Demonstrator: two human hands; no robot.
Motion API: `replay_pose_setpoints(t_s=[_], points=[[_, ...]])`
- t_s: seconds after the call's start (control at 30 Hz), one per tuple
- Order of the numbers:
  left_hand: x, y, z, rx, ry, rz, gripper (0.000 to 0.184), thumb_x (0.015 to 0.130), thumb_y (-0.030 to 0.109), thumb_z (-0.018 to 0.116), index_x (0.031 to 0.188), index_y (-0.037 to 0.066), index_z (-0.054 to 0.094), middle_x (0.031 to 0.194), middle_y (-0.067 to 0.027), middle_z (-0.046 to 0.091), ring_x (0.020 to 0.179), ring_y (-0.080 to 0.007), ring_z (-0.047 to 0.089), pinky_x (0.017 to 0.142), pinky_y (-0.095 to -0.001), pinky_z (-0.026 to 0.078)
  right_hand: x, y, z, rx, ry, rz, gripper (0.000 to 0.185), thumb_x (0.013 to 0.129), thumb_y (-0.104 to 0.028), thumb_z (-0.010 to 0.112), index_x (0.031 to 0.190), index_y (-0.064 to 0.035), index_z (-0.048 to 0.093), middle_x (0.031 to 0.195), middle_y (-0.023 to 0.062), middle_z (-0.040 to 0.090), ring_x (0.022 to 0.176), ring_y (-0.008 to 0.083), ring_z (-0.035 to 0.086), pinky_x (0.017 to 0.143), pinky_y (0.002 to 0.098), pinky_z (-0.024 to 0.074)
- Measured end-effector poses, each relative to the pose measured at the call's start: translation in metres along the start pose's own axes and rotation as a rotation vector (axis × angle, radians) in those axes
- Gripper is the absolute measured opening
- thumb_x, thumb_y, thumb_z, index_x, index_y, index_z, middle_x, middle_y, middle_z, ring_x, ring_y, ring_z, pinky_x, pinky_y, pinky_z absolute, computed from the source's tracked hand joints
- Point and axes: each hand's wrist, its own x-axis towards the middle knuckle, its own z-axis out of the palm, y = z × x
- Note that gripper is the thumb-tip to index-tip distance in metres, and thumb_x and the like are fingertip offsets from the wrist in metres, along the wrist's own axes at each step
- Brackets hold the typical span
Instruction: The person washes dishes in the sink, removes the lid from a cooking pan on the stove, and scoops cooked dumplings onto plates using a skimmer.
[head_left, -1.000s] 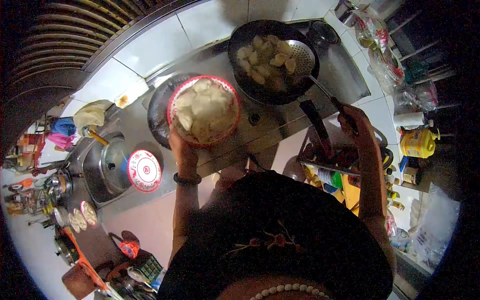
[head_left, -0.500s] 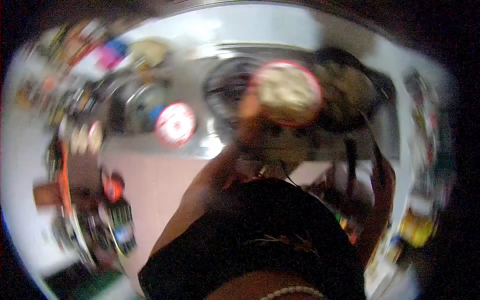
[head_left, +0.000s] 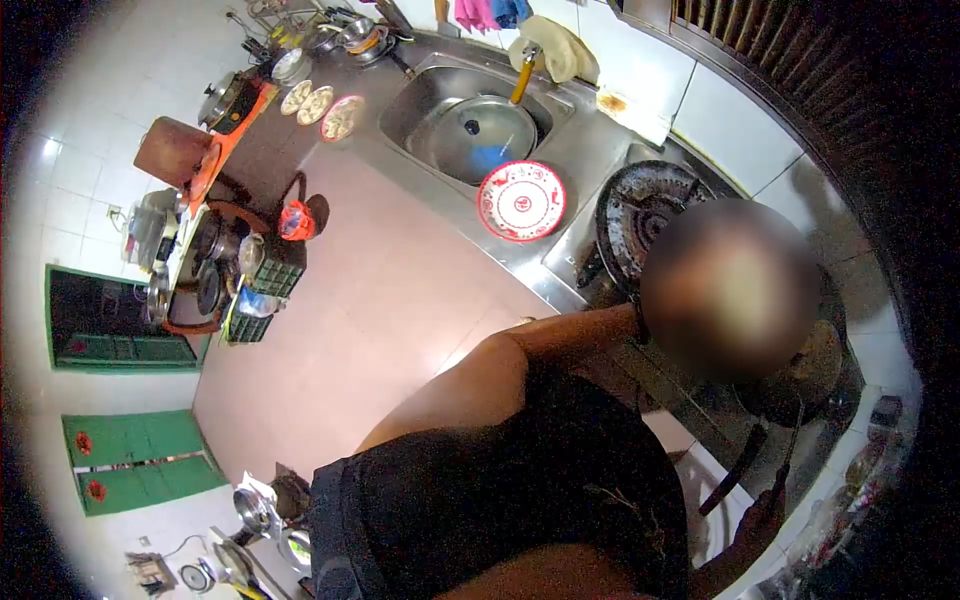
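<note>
At the lower right, my right hand (head_left: pixel 762 518) is closed round the dark handle of a skimmer (head_left: pixel 795 445), which reaches into the wok (head_left: pixel 833 318). The wok's own handle (head_left: pixel 738 470) juts out beside it. My left forearm (head_left: pixel 580 335) stretches over the stove into a round blurred patch. Within that patch my left hand (head_left: pixel 695 285) is only a smear, with a pale shape beside it, so its fingers and what they hold are hidden. Left of the blur lies a black, stained burner (head_left: pixel 635 215). A white plate with a red patterned rim (head_left: pixel 522 202) rests by the sink.
The sink (head_left: pixel 410 125) holds a metal lid or pan (head_left: pixel 480 135). Three plates of pale food stand on the counter (head_left: pixel 350 165) further left. Beyond the pink floor (head_left: pixel 380 300) are a rack with pots (head_left: pixel 205 240) and green shutters (head_left: pixel 145 460).
The view has swung left and tilted, so the sink and floor show more fully. The bowl of pale food that my left hand held earlier is now lost in the blur.
</note>
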Motion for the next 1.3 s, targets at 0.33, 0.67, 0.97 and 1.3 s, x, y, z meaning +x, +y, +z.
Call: replay_pose_setpoints(t_s=[0.33,0.67,0.97,1.3], points=[[-0.005,0.016,-0.030,0.345,-0.017,0.092,0.036,0.092,0.029,0.037,0.102,-0.001,0.054,0.088,-0.0162,0.058,0.084,-0.0274,0.055,0.076,-0.0358,0.043,-0.024,-0.134,0.079,-0.972,0.081,-0.231,0.034,0.087,-0.007,0.042,0.120,0.0014,0.046,0.078,0.0077,0.056,0.060,0.0139,0.042,0.053,0.0239,0.0371],[0.013,0.032,-0.042,0.351,-0.008,-0.014,0.036,0.092,0.029,0.037,0.103,-0.002,0.053,0.089,-0.0160,0.058,0.085,-0.0268,0.055,0.076,-0.0359,0.043,-0.035,-0.141,0.100,0.291,0.434,0.227,0.020,0.086,-0.024,0.050,0.085,-0.0052,0.055,0.058,-0.0006,0.049,0.037,0.0057,0.035,0.033,0.0186,0.0271],[0.020,0.019,-0.043,0.403,0.007,0.002,0.037,0.092,0.029,0.037,0.104,-0.002,0.052,0.090,-0.0158,0.058,0.085,-0.0263,0.054,0.077,-0.0360,0.043,-0.018,-0.155,0.095,-0.132,0.235,0.041,0.016,0.087,-0.016,0.048,0.092,-0.0015,0.054,0.062,-0.0010,0.045,0.048,0.0069,0.037,0.041,0.0191,0.0320],[0.006,0.004,-0.071,0.679,0.120,0.145,0.037,0.092,0.029,0.037,0.106,-0.002,0.051,0.091,-0.0155,0.058,0.086,-0.0257,0.054,0.077,-0.0361,0.042,0.018,-0.028,0.020,-0.381,0.022,-0.250,0.022,0.090,-0.019,0.043,0.099,-0.0008,0.051,0.076,0.0076,0.050,0.049,0.0116,0.045,0.037,0.0200,0.0360]])
